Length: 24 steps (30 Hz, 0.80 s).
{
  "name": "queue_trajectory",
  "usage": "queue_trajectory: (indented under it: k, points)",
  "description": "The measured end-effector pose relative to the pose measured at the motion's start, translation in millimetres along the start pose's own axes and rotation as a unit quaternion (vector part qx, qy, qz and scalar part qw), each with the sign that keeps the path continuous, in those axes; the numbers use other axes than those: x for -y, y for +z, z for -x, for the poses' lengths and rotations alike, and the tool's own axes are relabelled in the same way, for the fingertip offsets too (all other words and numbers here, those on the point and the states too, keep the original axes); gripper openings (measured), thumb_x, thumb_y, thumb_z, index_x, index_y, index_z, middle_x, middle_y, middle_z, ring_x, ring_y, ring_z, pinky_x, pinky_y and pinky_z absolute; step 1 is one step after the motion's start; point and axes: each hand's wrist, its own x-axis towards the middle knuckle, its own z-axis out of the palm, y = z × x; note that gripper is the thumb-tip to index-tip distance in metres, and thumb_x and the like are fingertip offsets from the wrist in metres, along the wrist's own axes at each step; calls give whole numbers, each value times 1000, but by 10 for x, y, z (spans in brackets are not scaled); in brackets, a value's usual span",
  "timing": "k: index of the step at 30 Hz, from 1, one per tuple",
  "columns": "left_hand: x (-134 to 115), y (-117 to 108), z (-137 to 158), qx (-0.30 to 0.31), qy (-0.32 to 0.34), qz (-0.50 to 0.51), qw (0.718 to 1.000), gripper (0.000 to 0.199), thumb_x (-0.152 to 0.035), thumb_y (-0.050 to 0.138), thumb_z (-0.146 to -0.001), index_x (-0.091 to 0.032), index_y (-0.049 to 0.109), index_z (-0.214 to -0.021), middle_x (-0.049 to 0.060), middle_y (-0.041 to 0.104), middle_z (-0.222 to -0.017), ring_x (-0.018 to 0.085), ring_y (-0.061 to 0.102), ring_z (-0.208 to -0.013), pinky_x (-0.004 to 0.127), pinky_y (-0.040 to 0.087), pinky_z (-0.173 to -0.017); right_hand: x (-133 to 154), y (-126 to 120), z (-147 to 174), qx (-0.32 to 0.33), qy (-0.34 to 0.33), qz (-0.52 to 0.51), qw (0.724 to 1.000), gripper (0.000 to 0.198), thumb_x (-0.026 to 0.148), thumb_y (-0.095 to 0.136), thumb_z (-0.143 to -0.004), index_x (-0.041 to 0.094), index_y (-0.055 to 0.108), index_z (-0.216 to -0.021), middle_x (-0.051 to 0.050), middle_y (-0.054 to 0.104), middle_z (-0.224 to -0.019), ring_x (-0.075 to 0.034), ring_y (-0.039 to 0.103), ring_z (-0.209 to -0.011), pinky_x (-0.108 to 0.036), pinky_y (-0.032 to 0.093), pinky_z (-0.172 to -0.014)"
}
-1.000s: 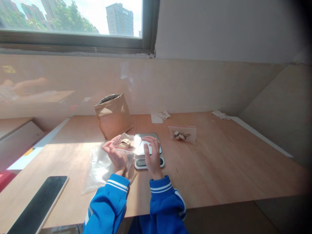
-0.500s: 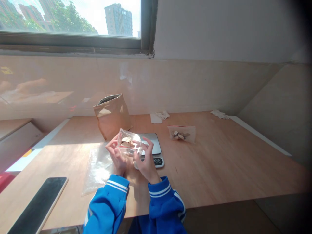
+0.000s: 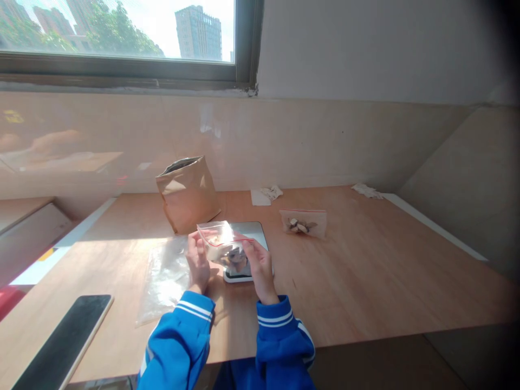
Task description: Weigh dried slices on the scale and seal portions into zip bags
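Note:
A small clear zip-lock bag (image 3: pixel 222 252) with a red seal line hangs between my hands, over the near part of a kitchen scale (image 3: pixel 260 234). Pale and dark pieces show inside it; glare blurs their kind. My left hand (image 3: pixel 198 264) grips the bag's left side, fingers partly behind the plastic. At the right end of the seal, my right hand (image 3: pixel 260 271) pinches the edge. The scale's display is hidden behind the bag and my right hand. Right of the scale lies another zip-lock bag (image 3: pixel 319 225) holding pale and dark dried-looking pieces.
An opened brown paper bag (image 3: pixel 189 197) stands behind my left hand. A larger clear plastic bag (image 3: pixel 162 281) lies flat at the left, with a smartphone (image 3: pixel 65 344) nearer me. Crumpled white paper (image 3: pixel 271 192) rests by the wall, and more paper (image 3: pixel 366 190) farther right.
My right hand has moved right, and the zip-lock bag's mouth, earlier spread wide, is now drawn out sideways into a flatter line. The bag's contents hang lower, over the scale.

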Motion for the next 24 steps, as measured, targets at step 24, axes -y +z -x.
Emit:
queue_trajectory:
  k: [24]
  points:
    - [117,-53,73,-17,50,-20,998,26,-46,49,-87,-20,47,-89,-4,50,-62,12,48,-51,24,37,-50,-28,-195,-24,-94,11,-3,995,38,47,59,-84,15,73,-99,-11,74,-98,-24,69,-91,-37,53,-82]
